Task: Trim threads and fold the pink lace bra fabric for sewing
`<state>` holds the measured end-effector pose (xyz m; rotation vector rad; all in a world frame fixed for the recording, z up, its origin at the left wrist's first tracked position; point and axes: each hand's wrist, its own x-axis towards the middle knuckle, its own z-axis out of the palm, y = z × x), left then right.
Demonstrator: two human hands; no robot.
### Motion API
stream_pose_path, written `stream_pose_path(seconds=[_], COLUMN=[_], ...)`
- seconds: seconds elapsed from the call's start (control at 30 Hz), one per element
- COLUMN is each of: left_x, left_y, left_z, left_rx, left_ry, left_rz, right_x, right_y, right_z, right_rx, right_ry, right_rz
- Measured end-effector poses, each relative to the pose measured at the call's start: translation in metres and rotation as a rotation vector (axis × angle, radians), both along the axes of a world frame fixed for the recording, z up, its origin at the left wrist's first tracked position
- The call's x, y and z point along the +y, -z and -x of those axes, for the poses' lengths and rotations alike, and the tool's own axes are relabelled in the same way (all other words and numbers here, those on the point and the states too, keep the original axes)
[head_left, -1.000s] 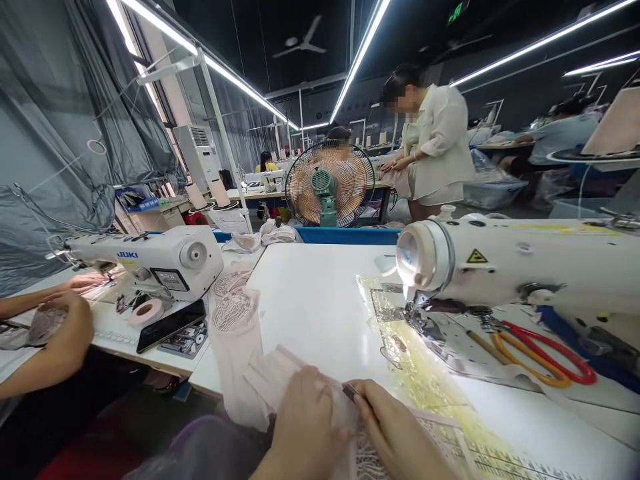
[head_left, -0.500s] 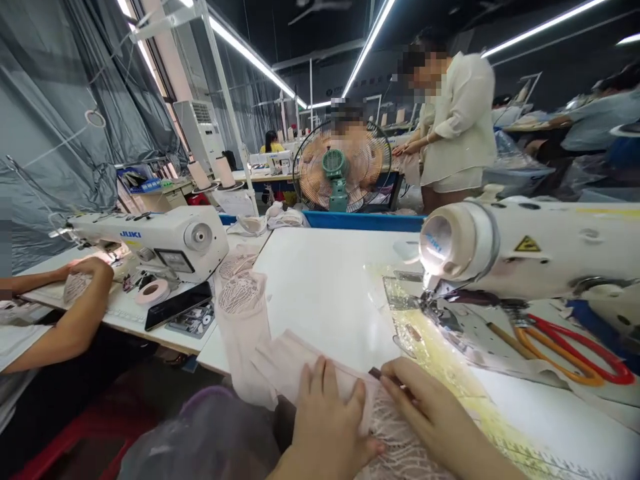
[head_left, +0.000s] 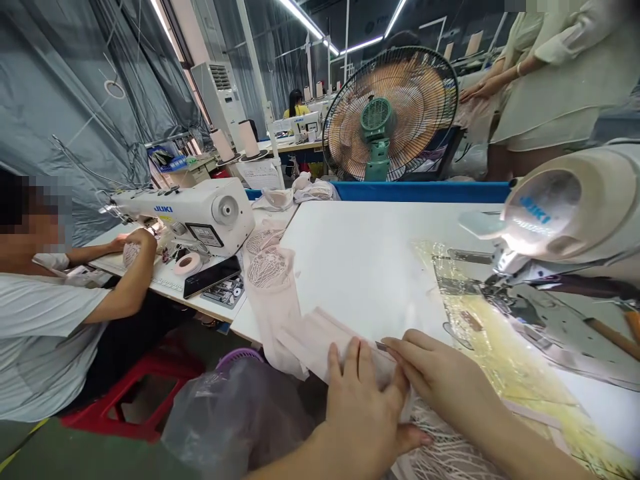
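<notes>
Pale pink fabric [head_left: 320, 337] lies over the near edge of the white table, with a lace part [head_left: 445, 447] below my hands. Spread across this fabric, my left hand [head_left: 363, 407] presses it down with its fingers apart. My right hand [head_left: 440, 367] pinches a small dark tool [head_left: 381, 346], whose tip rests by the fabric's upper edge. More pink fabric with lace cups [head_left: 270, 268] lies to the left, partly under the piece at my left hand.
A sewing machine [head_left: 560, 207] with a lit needle area stands right. Another machine [head_left: 200, 217], a phone [head_left: 213, 276] and a tape roll [head_left: 189, 263] are left, near a seated person [head_left: 45, 320]. A plastic bag [head_left: 235, 413] hangs below the table edge; a fan [head_left: 390, 113] stands behind.
The view has turned left and down, so more of the seated person and red stool shows. My right hand and the dark tool remain at the fabric edge, close to my left fingers.
</notes>
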<state>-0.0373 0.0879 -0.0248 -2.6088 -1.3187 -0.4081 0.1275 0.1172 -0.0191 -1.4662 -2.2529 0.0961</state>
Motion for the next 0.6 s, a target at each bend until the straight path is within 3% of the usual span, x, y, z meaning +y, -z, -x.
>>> stream_pose_path(seconds=[0.4, 0.6], left_x=[0.001, 0.0008], left_y=[0.007, 0.0012], left_z=[-0.0001, 0.0002], left_rx=[0.007, 0.02], left_ry=[-0.004, 0.007], left_rz=[-0.067, -0.061], right_x=[0.0033, 0.0026], right_y=[0.0012, -0.0034], right_z=[0.0034, -0.0004], right_rx=[-0.078, -0.107], right_ry=[-0.031, -0.083], right_rz=[-0.07, -0.069])
